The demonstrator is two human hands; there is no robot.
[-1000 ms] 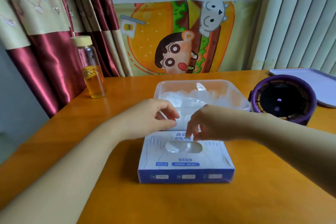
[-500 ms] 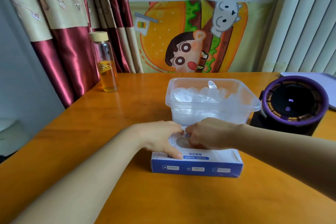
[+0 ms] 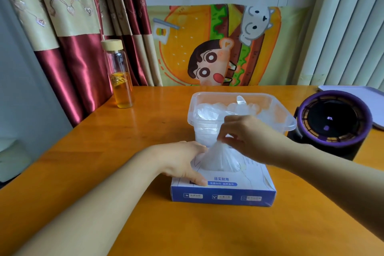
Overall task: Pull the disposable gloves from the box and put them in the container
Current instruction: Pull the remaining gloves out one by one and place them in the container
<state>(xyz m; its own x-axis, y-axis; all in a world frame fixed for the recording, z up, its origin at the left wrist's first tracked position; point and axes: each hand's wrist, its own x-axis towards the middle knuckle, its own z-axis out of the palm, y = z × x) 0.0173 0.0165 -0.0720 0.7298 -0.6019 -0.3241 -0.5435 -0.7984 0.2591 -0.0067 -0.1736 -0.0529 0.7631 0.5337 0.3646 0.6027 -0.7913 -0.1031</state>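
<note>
On the orange wooden counter (image 3: 124,151), the left hand (image 3: 182,162) is lying flat, pressing down the glove box (image 3: 224,191). The right hand (image 3: 249,137) is pinching a clear disposable glove (image 3: 220,160) half out of the slot. Pulling straight up, then toward the glove-filled container (image 3: 241,118) just behind the box, should free one glove cleanly.

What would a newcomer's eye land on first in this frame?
Probably the centre: the right hand pinching a clear plastic disposable glove half out of the blue-and-white cardboard glove box, which the left hand holds down. Just behind stands the clear plastic container already holding gloves, with a bright cartoon burger poster against the far wall.
</note>
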